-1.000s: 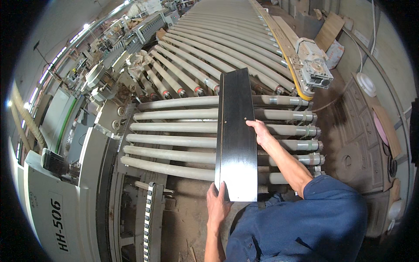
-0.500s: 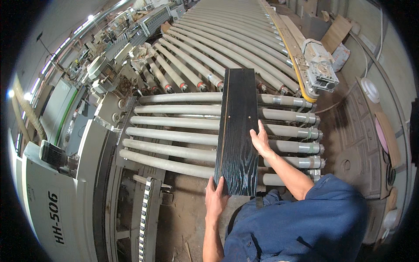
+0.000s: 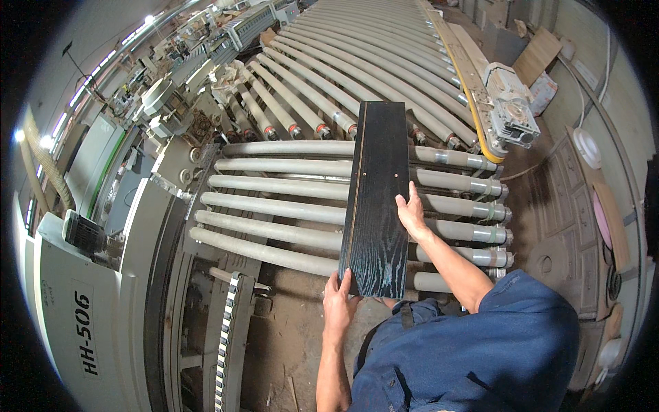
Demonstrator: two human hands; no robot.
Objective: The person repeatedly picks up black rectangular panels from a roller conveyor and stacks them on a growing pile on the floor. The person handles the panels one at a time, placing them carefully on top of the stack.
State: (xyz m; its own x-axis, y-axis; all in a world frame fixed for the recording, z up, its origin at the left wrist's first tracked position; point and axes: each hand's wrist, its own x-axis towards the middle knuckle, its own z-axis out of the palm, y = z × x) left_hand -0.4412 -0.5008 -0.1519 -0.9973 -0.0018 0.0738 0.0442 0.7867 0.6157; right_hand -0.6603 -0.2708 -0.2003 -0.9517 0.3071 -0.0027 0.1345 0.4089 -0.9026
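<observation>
A long black board (image 3: pixel 382 206) with visible wood grain, a thin groove along its left side and two small holes lies lengthwise over the rollers (image 3: pixel 288 202). Its near end sticks out past the closest roller toward my body. My left hand (image 3: pixel 339 299) grips the near left corner, thumb on top and the other fingers partly hidden below. On the right long edge, my right hand (image 3: pixel 412 211) holds the board with the thumb over the top and the index finger stretched along the side.
More rollers (image 3: pixel 371 55) fan away ahead. A pale machine housing (image 3: pixel 89 323) stands at the left, beside a toothed strip (image 3: pixel 226 343). A motor gearbox (image 3: pixel 511 113) sits at the far right by a yellow-edged rail. Carved brown panels (image 3: pixel 559 213) lean along the right.
The board has slid slightly away from me over the rollers, with both hands still on it. The view has shifted a little.
</observation>
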